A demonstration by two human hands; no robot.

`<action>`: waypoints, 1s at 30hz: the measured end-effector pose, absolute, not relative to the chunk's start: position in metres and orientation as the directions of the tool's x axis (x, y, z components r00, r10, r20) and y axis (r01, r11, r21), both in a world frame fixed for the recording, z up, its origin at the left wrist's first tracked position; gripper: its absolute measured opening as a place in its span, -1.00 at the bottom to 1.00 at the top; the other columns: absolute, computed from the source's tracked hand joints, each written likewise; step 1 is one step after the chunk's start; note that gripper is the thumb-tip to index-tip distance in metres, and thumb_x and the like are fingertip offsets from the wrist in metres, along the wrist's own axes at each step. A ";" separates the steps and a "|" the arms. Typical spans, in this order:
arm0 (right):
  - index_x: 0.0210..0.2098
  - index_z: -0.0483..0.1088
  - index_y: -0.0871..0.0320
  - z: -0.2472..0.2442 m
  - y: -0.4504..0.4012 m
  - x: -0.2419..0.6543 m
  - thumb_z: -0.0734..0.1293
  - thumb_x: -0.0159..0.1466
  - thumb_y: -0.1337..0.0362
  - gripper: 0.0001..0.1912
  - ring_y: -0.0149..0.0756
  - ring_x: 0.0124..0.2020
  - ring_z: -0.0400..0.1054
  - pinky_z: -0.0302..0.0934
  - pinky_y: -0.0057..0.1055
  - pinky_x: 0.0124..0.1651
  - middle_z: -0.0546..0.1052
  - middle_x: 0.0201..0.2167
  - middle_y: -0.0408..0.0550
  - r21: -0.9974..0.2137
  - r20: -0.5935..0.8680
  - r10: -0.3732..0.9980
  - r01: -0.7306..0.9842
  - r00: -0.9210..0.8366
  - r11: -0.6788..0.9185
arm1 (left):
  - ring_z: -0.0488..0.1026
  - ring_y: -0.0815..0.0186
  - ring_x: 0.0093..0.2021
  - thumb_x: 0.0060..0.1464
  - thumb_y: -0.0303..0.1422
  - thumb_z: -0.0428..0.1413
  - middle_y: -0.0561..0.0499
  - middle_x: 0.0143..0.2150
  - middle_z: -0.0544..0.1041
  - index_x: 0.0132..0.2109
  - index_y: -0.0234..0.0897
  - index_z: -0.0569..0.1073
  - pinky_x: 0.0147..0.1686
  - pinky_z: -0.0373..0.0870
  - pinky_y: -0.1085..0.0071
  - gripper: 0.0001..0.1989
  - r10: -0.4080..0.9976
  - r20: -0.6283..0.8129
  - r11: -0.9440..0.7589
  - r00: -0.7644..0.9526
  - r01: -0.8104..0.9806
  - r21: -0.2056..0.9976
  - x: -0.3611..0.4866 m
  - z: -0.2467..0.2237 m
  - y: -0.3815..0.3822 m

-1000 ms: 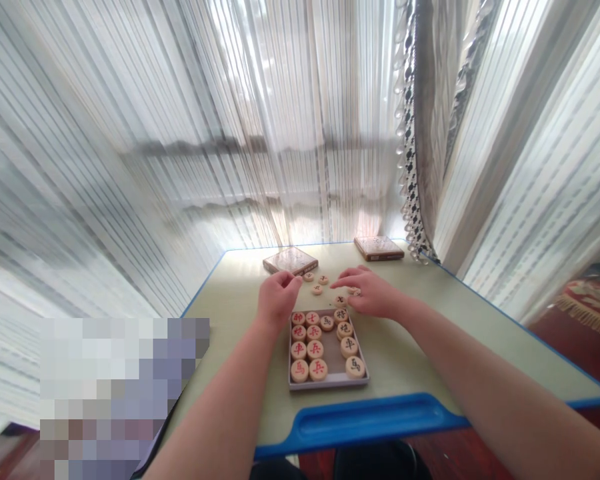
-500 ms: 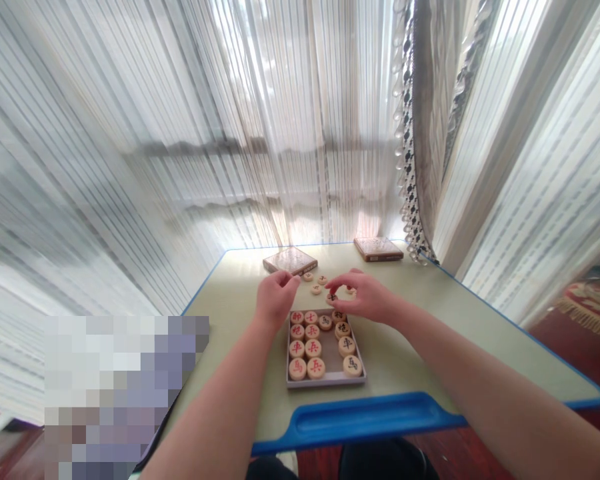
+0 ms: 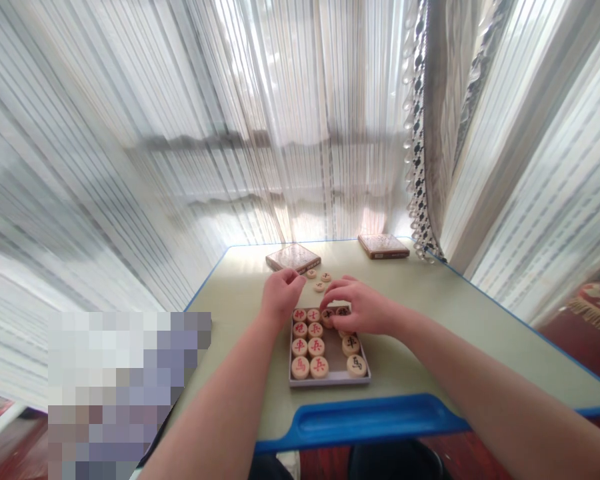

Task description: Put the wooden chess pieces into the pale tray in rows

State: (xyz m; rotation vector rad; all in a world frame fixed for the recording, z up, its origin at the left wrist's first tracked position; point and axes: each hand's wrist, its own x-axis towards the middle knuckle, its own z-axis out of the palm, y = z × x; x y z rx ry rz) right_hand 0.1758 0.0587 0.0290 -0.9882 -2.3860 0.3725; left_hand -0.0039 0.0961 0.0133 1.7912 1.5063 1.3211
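Note:
A shallow light-coloured box point(image 3: 330, 382) holds several round wooden Chinese chess pieces. Red-marked pieces point(image 3: 316, 347) fill the left columns, and black-marked ones point(image 3: 351, 345) stand along the right side. Over the box's far end, my right hand point(image 3: 363, 305) has its thumb and fingers closed round a black-marked chess piece point(image 3: 327, 319) in the third column. My left hand point(image 3: 283, 293) is curled closed beside the box's far left corner. Whatever its fingers may hold is hidden. Just beyond the hands lie a few loose chess pieces point(image 3: 319, 287).
Two flat boxes point(image 3: 294, 257) point(image 3: 384, 245) lie at the far side of the pale green table point(image 3: 230, 293). A blue trough point(image 3: 375, 415) runs along the near edge. Sheer curtains point(image 3: 300, 167) hang behind. At lower left is a blurred-out patch.
My right hand has come nearer, bringing a black-marked chess piece from beyond the box to its far end. My left hand stays closed in nearly the same place. The view has shifted slightly.

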 end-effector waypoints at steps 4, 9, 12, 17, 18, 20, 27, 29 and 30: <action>-0.31 0.49 0.09 0.022 0.079 0.182 0.23 0.10 0.36 -0.77 -0.26 -0.15 0.28 0.15 -0.30 -0.04 0.48 -0.26 -0.06 -0.477 0.449 0.792 0.638 -0.414 0.604 | 0.19 0.43 -0.61 -0.20 -0.34 -0.01 0.12 -0.70 0.26 -0.65 -0.30 0.32 -0.58 0.08 0.50 -0.82 0.949 0.314 -0.281 0.027 0.525 0.804 -0.003 0.011 0.095; 0.04 0.30 -0.01 0.009 0.113 0.190 0.14 0.23 0.21 -0.61 -0.15 0.10 0.10 -0.03 -0.13 0.13 0.34 0.08 -0.13 -0.307 0.335 0.869 0.829 -0.366 0.467 | 0.20 0.44 -0.65 -0.22 -0.38 -0.01 0.08 -0.72 0.31 -0.66 -0.31 0.37 -0.63 0.09 0.51 -0.83 0.969 0.224 -0.246 0.105 0.521 0.817 0.000 0.014 0.090; -0.01 0.35 -0.07 0.008 0.116 0.194 0.12 0.24 0.17 -0.64 -0.14 0.05 0.16 -0.01 -0.13 0.08 0.42 0.00 -0.16 -0.265 0.250 0.892 0.860 -0.376 0.437 | 0.18 0.45 -0.69 -0.22 -0.38 -0.02 0.08 -0.73 0.31 -0.66 -0.31 0.37 -0.68 0.07 0.53 -0.82 0.975 0.192 -0.222 0.112 0.507 0.833 0.001 0.015 0.088; -0.28 0.49 0.06 0.015 0.105 0.200 0.21 0.17 0.15 -0.74 -0.20 -0.17 0.26 0.10 -0.26 -0.04 0.53 -0.24 -0.08 -0.238 0.333 0.859 0.847 -0.388 0.475 | 0.20 0.45 -0.68 -0.19 -0.37 -0.03 0.07 -0.72 0.31 -0.65 -0.32 0.39 -0.68 0.10 0.54 -0.80 0.973 0.205 -0.231 0.107 0.476 0.849 -0.002 0.010 0.089; -0.31 0.49 0.08 0.015 0.103 0.200 0.24 0.15 0.15 -0.76 -0.20 -0.18 0.26 0.11 -0.28 -0.07 0.53 -0.29 -0.07 -0.241 0.341 0.856 0.844 -0.389 0.479 | 0.21 0.45 -0.68 -0.19 -0.36 -0.03 0.07 -0.72 0.32 -0.64 -0.32 0.39 -0.67 0.11 0.54 -0.80 0.972 0.209 -0.236 0.109 0.472 0.849 -0.002 0.010 0.089; -0.33 0.48 0.11 0.016 0.101 0.199 0.26 0.13 0.20 -0.80 -0.21 -0.19 0.26 0.14 -0.32 -0.11 0.53 -0.36 -0.06 -0.250 0.344 0.853 0.837 -0.394 0.487 | 0.22 0.45 -0.67 -0.19 -0.35 -0.03 0.07 -0.71 0.32 -0.64 -0.32 0.39 -0.67 0.11 0.54 -0.80 0.972 0.212 -0.236 0.104 0.468 0.851 -0.003 0.009 0.091; -0.14 0.42 0.16 0.017 0.096 0.196 0.26 0.12 0.10 -0.62 -0.18 -0.21 0.24 0.14 -0.29 -0.13 0.51 -0.35 -0.01 -0.231 0.330 0.858 0.848 -0.393 0.478 | 0.23 0.45 -0.67 -0.22 -0.37 -0.03 0.07 -0.72 0.31 -0.65 -0.32 0.38 -0.67 0.10 0.54 -0.82 0.974 0.211 -0.224 0.080 0.451 0.864 -0.003 0.011 0.090; -0.01 0.34 0.18 0.017 0.095 0.198 0.27 0.10 0.07 -0.49 -0.17 -0.21 0.23 0.14 -0.27 -0.12 0.50 -0.30 0.00 -0.247 0.346 0.859 0.846 -0.378 0.472 | 0.23 0.45 -0.67 -0.22 -0.38 -0.04 0.07 -0.72 0.31 -0.65 -0.32 0.38 -0.67 0.10 0.54 -0.82 0.976 0.203 -0.216 0.077 0.467 0.858 -0.004 0.011 0.091; 0.03 0.30 0.17 0.017 0.095 0.199 0.28 0.09 0.10 -0.46 -0.17 -0.20 0.22 0.14 -0.28 -0.11 0.49 -0.27 -0.01 -0.256 0.352 0.853 0.837 -0.385 0.483 | 0.23 0.44 -0.67 -0.22 -0.38 -0.04 0.07 -0.73 0.31 -0.65 -0.32 0.38 -0.67 0.10 0.54 -0.82 0.977 0.201 -0.213 0.075 0.476 0.853 -0.004 0.011 0.091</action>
